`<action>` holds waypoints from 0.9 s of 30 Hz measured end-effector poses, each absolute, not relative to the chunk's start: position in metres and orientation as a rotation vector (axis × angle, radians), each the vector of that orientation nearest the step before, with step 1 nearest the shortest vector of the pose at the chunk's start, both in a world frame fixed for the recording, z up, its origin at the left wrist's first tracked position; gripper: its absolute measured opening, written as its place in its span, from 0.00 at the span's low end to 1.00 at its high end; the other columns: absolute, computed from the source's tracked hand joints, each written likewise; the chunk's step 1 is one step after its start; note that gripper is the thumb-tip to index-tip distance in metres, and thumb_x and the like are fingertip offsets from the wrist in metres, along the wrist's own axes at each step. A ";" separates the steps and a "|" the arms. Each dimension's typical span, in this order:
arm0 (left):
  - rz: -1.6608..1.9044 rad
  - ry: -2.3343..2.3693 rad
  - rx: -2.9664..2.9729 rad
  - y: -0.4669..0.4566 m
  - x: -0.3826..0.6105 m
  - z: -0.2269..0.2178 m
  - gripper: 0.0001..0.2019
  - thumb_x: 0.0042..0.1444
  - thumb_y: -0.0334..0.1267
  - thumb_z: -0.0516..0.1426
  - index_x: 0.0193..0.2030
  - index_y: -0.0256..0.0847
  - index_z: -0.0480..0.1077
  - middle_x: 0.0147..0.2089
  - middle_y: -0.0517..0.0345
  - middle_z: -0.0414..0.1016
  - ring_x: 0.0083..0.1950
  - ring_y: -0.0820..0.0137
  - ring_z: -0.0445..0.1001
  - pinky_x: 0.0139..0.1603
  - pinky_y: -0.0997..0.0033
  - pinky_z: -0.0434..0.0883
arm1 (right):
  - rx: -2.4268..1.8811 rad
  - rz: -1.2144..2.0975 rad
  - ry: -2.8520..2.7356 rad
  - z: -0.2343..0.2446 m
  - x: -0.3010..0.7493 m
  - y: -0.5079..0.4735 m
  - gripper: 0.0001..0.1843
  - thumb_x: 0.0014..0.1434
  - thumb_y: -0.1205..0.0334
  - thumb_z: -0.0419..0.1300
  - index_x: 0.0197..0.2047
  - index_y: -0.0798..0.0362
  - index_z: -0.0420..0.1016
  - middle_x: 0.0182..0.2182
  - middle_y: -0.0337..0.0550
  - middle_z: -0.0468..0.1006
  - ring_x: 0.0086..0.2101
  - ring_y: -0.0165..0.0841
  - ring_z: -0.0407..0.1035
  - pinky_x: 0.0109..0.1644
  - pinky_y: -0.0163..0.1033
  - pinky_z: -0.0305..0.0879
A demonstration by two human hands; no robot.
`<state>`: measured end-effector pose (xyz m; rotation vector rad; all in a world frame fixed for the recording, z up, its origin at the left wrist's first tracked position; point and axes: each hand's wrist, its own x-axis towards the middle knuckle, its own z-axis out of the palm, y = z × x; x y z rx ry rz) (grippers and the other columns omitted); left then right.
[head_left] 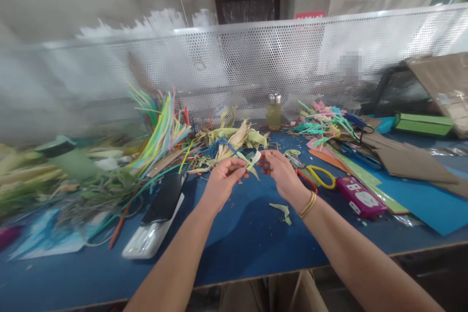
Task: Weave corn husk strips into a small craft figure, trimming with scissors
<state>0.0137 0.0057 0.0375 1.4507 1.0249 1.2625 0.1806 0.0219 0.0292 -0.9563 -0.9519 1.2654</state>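
So your left hand (224, 183) has its thumb and index finger pinched together on a pale green husk strip (251, 162), right about mid-scene over the blue surface (252, 258). Your right hand (283, 175) is just beside it, fingers curled with the tips up at the strip's right end. Can't really tell if those are gripping it or only touching, tbh. The strip splits into a few pointy ends, one hanging down between your hands. There's a gold bracelet (307, 204) on your right wrist.

Just nearer than your right hand, a husk scrap (283, 212) lies flat on the surface. To the right of that hand you've got scissors (321, 176) with yellow and red on the handles, then a purple case (360, 198) with a white cartoon shape on top. Left of your left hand, a black phone (166, 197) sits on something white.

Past your hands there's a messy heap of dried husks (237, 136) with some blue stuff tangled in, and a capped jar (274, 113) of yellowish liquid behind it to the right. Far left, a bundle of colorful strips (163, 124) fans upward. Over right, blue paper (420, 204) lies partly under cardboard (409, 156). A perforated metal screen (252, 63) runs along the far edge.
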 end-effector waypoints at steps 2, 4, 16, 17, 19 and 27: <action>1.316 1.044 1.450 0.008 0.013 0.037 0.09 0.53 0.38 0.63 0.40 0.39 0.72 0.31 0.59 0.78 0.34 0.70 0.77 0.35 0.73 0.67 | -0.961 1.320 -1.037 0.029 0.179 0.020 0.14 0.55 0.48 0.61 0.34 0.50 0.74 0.34 0.44 0.78 0.35 0.36 0.72 0.39 0.42 0.65; 1.351 1.056 1.466 0.009 0.013 0.037 0.10 0.52 0.37 0.63 0.41 0.40 0.72 0.31 0.59 0.79 0.34 0.69 0.77 0.35 0.72 0.68 | -0.944 1.357 -1.171 0.029 0.177 0.019 0.13 0.54 0.50 0.62 0.32 0.51 0.74 0.30 0.43 0.77 0.33 0.35 0.71 0.39 0.42 0.64; 1.390 1.080 1.552 0.011 0.008 0.038 0.10 0.55 0.38 0.60 0.44 0.41 0.70 0.35 0.55 0.80 0.34 0.67 0.78 0.35 0.70 0.70 | -1.040 0.845 -1.509 0.021 0.185 0.027 0.10 0.60 0.56 0.56 0.30 0.51 0.67 0.27 0.38 0.70 0.30 0.31 0.66 0.38 0.39 0.62; 1.386 1.068 1.579 0.010 0.008 0.038 0.11 0.56 0.38 0.60 0.45 0.41 0.71 0.35 0.56 0.79 0.34 0.68 0.78 0.35 0.70 0.70 | -1.014 0.878 -1.503 0.020 0.183 0.027 0.09 0.61 0.57 0.56 0.31 0.51 0.66 0.28 0.38 0.71 0.31 0.32 0.68 0.39 0.40 0.63; 1.375 1.055 1.638 0.009 0.010 0.038 0.13 0.55 0.38 0.60 0.48 0.41 0.72 0.35 0.57 0.77 0.34 0.69 0.76 0.34 0.70 0.69 | -0.968 0.943 -1.493 0.019 0.180 0.026 0.08 0.61 0.58 0.55 0.31 0.51 0.65 0.28 0.39 0.72 0.31 0.33 0.70 0.38 0.40 0.65; 1.423 1.148 1.845 0.007 0.012 0.036 0.13 0.52 0.40 0.64 0.45 0.43 0.78 0.37 0.57 0.77 0.35 0.69 0.73 0.37 0.69 0.71 | -0.905 0.907 -1.641 0.024 0.180 0.020 0.07 0.61 0.62 0.53 0.37 0.51 0.71 0.28 0.39 0.72 0.31 0.31 0.67 0.38 0.38 0.63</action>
